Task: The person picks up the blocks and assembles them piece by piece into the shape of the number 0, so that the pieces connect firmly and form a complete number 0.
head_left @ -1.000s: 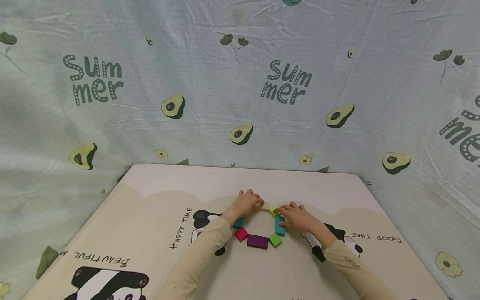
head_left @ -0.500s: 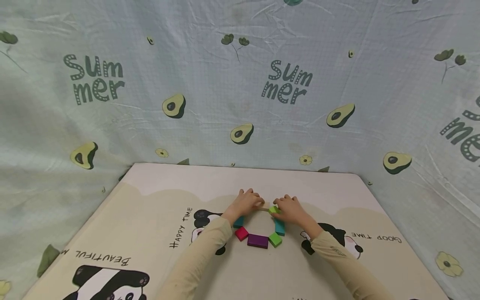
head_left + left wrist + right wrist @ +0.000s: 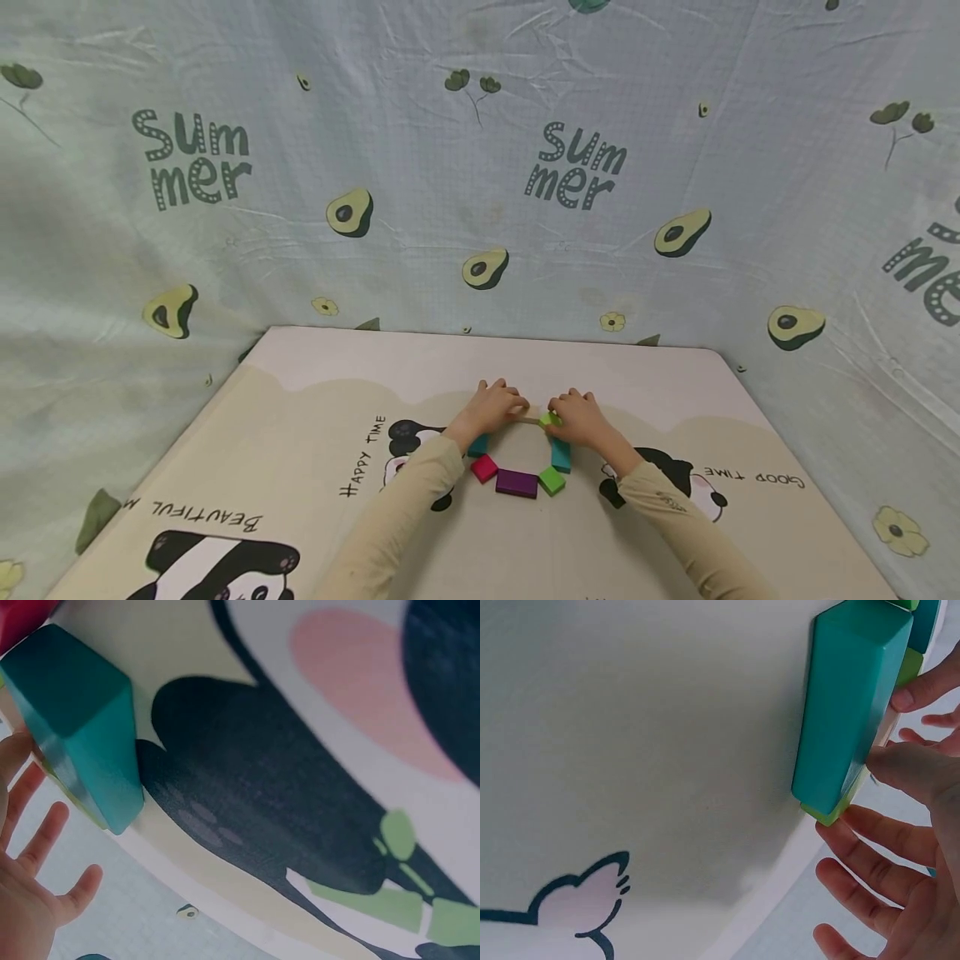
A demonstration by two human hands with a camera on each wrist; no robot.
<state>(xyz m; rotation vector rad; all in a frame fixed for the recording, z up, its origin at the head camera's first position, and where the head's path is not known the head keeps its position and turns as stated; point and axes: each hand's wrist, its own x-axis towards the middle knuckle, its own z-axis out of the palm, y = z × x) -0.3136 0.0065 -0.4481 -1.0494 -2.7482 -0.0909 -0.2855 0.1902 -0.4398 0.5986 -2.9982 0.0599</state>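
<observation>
Small coloured blocks form a ring on the table. My left hand (image 3: 491, 408) is at the back left, its fingers at the left end of a plain wooden block (image 3: 531, 414); its other fingers spread in the left wrist view. My right hand (image 3: 581, 421) pinches a lime green block (image 3: 826, 817) at the back right corner between thumb and fingers. Beside the hands stand a right teal block (image 3: 561, 455) and a left teal block (image 3: 477, 446). A red block (image 3: 484, 468), a purple block (image 3: 517, 483) and another green block (image 3: 552, 481) make up the front.
The table (image 3: 330, 358) has a cloth printed with pandas and words. Behind and at both sides hangs a pale curtain (image 3: 420, 167) with avocado prints. The table's back edge lies a little beyond the hands.
My right hand has moved slightly left and back, from beside the right teal block and green corner block to a pinch on the green one. My left hand has stayed in place.
</observation>
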